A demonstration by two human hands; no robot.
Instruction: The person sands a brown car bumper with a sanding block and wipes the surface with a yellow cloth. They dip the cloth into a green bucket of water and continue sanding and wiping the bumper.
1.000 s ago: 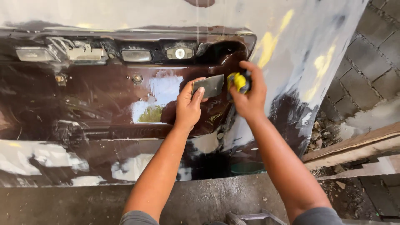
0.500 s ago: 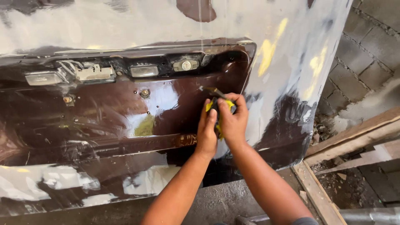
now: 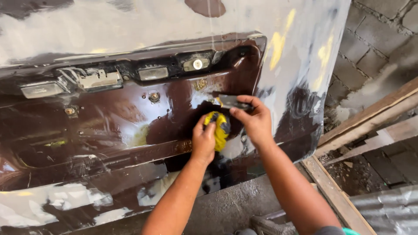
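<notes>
At the bottom edge, part of a dark ribbed shoe [image 3: 265,226] is seen on wet grey concrete floor [image 3: 226,209]; it is cut off by the frame. Two bare forearms are extended upward from there.

The left hand [image 3: 203,141] is clenched around a yellow cloth [image 3: 220,128], crumpled and soft in texture, which is pressed against the panel surface. The right hand [image 3: 257,122] is closed on a thin, flat, grey scraper blade [image 3: 233,102], pinched between thumb and fingertips, with the blade laid just above the cloth. The two hands are held just beside each other, near the right end of the recess.

The work surface is a large car body panel [image 3: 109,126], glossy dark maroon and wet, with broad patches sanded or filled to a dull whitish grey and some yellow streaks at the upper right. A recessed section is formed across it. Along the recess top, two rectangular lamp housings [image 3: 152,72], a round fitting [image 3: 197,64] and small bolts are mounted.

To the right, rough wooden planks [image 3: 370,126] are leaned over debris, and a corrugated metal sheet [image 3: 387,209] is partly shown. Beyond, a grey block wall [image 3: 374,39] is visible.

The blade's handle is hidden by the fingers, and the panel's left and upper edges are cut off.
</notes>
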